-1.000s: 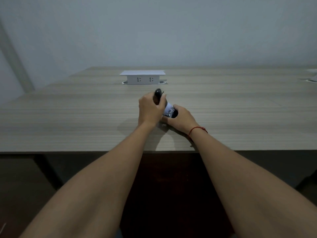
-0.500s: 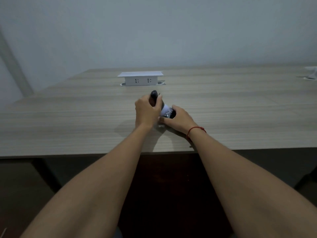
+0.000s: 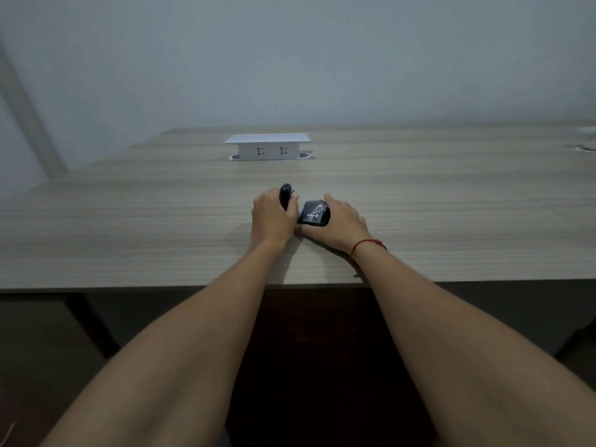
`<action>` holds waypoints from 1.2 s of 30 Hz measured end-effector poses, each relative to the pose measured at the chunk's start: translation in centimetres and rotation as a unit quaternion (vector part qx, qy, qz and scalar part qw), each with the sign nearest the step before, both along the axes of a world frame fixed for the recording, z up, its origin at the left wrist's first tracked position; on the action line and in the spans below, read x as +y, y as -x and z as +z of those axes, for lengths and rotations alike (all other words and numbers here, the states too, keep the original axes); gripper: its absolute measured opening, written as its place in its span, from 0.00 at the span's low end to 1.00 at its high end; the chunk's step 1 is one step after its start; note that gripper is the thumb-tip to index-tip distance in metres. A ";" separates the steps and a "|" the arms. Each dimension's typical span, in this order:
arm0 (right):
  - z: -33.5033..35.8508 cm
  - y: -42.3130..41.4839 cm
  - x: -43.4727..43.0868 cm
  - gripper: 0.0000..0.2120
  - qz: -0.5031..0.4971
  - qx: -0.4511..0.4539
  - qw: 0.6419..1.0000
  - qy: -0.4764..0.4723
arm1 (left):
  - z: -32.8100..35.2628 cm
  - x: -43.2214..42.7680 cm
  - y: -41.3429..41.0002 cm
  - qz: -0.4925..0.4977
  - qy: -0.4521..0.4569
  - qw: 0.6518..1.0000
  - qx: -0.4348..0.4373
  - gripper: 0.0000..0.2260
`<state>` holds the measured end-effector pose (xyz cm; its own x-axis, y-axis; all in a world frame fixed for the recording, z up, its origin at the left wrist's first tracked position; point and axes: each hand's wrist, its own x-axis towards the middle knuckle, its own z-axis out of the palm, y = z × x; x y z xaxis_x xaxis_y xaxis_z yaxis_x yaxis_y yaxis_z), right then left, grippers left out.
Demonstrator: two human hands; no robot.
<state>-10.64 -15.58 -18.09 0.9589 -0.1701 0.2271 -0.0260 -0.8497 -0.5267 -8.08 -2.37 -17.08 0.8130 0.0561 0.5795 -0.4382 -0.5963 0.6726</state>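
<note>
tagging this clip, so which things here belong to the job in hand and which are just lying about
In the job: left hand gripping the black rounded item; right hand holding the black packet with white lettering.
Just lying about: white socket box; white object at the far right edge.

White lettering on black packet [image 3: 314, 214] in right hand [image 3: 338, 225]: reads roughly "wise", blurred. No other legible text.
</note>
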 end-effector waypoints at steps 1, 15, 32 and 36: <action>0.1 0.0 -0.1 0.46 0.011 0.009 1.000 -0.002 | -0.1 0.1 -0.1 0.010 -0.007 1.000 0.005 0.13; -0.1 0.2 -0.2 0.46 -0.010 -0.030 0.999 0.030 | 0.3 1.0 -0.3 0.006 0.063 0.998 0.009 0.15; 0.3 0.8 0.4 0.42 -0.048 -0.023 0.997 0.061 | 0.9 -0.6 0.9 -0.008 0.073 0.996 -0.056 0.14; 0.4 1.0 0.4 0.43 -0.033 -0.002 0.997 0.070 | -0.3 0.0 0.4 0.034 0.010 0.999 -0.005 0.14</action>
<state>-11.60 -15.20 -17.72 0.9457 -0.1983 0.2575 -0.0814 -0.9116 -0.4030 -8.44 -2.33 -17.37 0.8015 0.1231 0.5852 -0.4031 -0.6117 0.6807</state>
